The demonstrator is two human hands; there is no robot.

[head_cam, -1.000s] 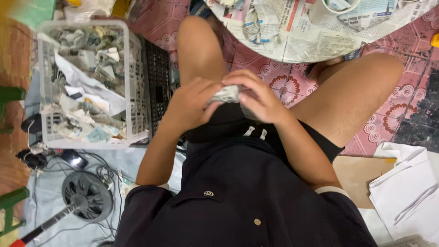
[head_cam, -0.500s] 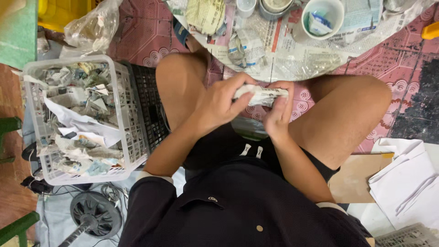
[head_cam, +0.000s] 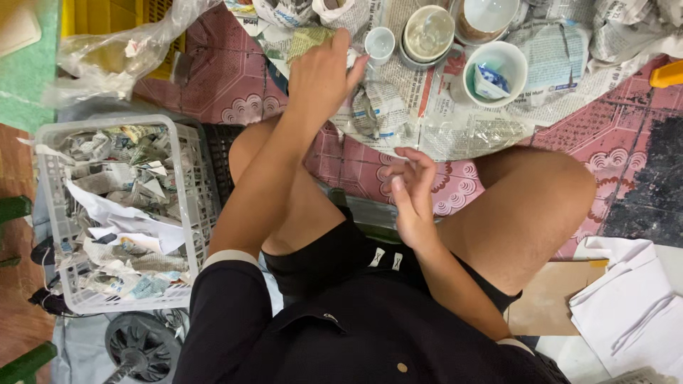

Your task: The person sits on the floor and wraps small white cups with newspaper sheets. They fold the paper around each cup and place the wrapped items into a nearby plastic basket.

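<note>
Head view, entry one.

A: Left hand (head_cam: 324,75) is stretched far forward onto the newspaper sheet (head_cam: 455,121) on the floor. Its fingers curl around a crumpled newspaper wad (head_cam: 309,39), and the fingertips are just beside a small white cup (head_cam: 379,44).

B: Right hand?

A: Right hand (head_cam: 413,195) hangs near, over the lap between the knees, fingers loosely spread, holding nothing. It is well apart from the wad and the cup.

B: How far along does the work look?

A: Judging from the layout, partway. A white plastic basket (head_cam: 192,206) at the left is heaped with crumpled paper scraps. Several pieces stand bare on the sheet: the small cup, a stacked bowl (head_cam: 428,32) to its right, and a white cup with a blue scrap inside (head_cam: 496,71). One wrapped bundle (head_cam: 380,107) lies between the left hand and the right.

B: So what is left?

A: At least that bundle, plus the wad under the left hand; I cannot tell whether anything is inside the wad.
</note>
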